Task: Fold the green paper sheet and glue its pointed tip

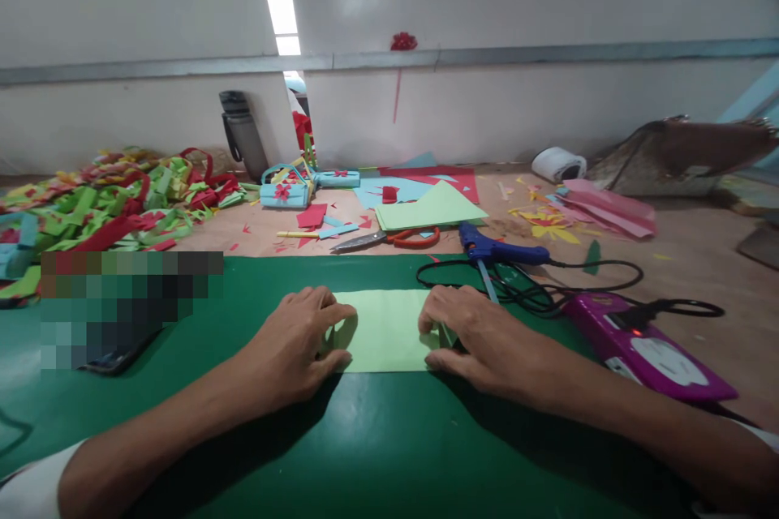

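A light green folded paper (388,332) lies flat on the green mat (353,446) in front of me. At its left end, my left hand (310,336) holds it with curled fingers at the far edge and the thumb at the near edge. My right hand (459,332) grips the right end the same way, and a raised flap shows beside its fingers. The paper's two ends are partly hidden by my hands. Just beyond my right hand lies a blue glue gun (502,247) with a glue stick pointing toward me.
Orange-handled scissors (417,238) and green paper sheets (426,211) lie behind the mat. A purple power strip (651,349) with black cable is at right. Paper strips (122,203) pile at left, near a grey bottle (243,134) and small blue paper bags (284,193).
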Tool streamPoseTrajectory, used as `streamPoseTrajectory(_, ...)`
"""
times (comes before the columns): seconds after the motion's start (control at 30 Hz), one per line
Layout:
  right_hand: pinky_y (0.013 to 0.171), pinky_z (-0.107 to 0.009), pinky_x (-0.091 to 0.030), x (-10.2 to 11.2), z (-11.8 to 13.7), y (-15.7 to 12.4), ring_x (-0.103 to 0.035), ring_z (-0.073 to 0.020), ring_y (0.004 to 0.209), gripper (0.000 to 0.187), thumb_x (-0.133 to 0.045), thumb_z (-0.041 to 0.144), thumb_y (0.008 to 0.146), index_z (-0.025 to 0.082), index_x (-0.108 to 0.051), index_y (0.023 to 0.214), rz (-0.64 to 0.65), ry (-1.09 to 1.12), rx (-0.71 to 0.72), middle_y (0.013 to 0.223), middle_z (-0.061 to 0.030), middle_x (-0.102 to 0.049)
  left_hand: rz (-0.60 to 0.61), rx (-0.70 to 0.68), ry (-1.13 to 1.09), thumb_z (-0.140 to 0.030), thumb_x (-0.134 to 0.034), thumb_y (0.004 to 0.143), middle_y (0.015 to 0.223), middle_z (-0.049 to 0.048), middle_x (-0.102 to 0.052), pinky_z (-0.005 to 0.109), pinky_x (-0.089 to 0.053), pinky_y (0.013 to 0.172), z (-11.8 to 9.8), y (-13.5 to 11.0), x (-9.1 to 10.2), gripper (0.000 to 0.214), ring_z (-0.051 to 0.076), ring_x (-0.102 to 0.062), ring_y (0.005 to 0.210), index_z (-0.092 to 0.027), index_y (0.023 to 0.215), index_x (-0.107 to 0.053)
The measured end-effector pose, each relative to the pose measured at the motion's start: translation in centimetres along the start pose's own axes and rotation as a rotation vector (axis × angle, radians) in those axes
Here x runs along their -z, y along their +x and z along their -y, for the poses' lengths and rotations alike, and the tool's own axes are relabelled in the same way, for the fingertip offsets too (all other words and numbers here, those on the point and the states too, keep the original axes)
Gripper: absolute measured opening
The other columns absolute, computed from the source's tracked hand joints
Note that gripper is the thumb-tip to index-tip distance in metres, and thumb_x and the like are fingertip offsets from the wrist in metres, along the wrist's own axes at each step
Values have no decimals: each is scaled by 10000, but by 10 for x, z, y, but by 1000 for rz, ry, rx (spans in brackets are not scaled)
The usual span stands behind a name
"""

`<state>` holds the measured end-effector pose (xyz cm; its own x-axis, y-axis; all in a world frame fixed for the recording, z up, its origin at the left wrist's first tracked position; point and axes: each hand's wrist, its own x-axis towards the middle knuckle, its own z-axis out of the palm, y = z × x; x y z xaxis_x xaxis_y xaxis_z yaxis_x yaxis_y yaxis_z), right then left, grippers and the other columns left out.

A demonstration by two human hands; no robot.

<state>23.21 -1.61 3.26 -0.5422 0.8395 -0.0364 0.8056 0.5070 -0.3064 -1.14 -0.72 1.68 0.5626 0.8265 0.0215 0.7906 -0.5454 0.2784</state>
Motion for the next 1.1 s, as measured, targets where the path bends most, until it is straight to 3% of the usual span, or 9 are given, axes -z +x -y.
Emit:
streamPoseTrajectory(0.03, 731, -315, -363, 0, 0, 1, -500, -174, 826, 84, -610, 259, 785, 190, -571, 813, -7, 16, -8, 859, -18, -558, 5, 7, -7, -243, -566, 785, 940, 58, -547, 379, -398, 764, 0, 0, 0, 298, 223, -499, 872, -224, 1083, -571)
streamPoseTrajectory(0.2, 660, -273, -319, -2, -2, 3, -482, -142, 728, 257, -669, 302, 747, 166, -508, 601, -43, -16, -46, 742, -3, -545, 44, 40, -32, -226, -550, 792, 936, 49, -566, 365, -398, 764, 0, -1, 2, 271, 221, -510, 874, -230, 1061, -574)
streamPoseTrajectory(0.4, 672, -289, -292, -1, -7, 6, -498, -149, 683, 282, -724, 286, 668, 165, -491, 563, 34, -69, -56, 636, 11, -570, 88, 43, -45, -206, -521, 801, 949, 34, -582, 340, -391, 757, 3, -5, 8, 250, 216, -528, 874, -245, 1041, -579)
streamPoseTrajectory(0.57, 657, -288, -282, 3, -6, 6, -523, -174, 718, 187, -711, 245, 663, 177, -538, 639, 67, -49, -119, 640, 7, -592, 106, 54, -93, -266, -642, 736, 914, 6, -606, 303, -384, 718, 4, -6, 12, 228, 191, -541, 813, -230, 957, -601)
streamPoseTrajectory(0.77, 714, -311, -292, -8, -6, 4, -501, -167, 754, 77, -631, 215, 734, 191, -566, 700, 21, -41, 59, 734, -8, -577, 101, 33, -123, -139, -652, 728, 796, -29, -616, 263, -362, 683, -2, -5, 10, 128, 147, -536, 743, -201, 833, -615)
streamPoseTrajectory(1.1, 658, -285, -301, -20, -5, 7, -445, -144, 704, 166, -602, 137, 753, 169, -470, 658, -46, -30, 196, 708, -6, -525, 52, -58, -113, -123, -623, 758, 759, -12, -591, 291, -345, 719, -6, -6, 5, 73, 141, -519, 738, -162, 727, -569)
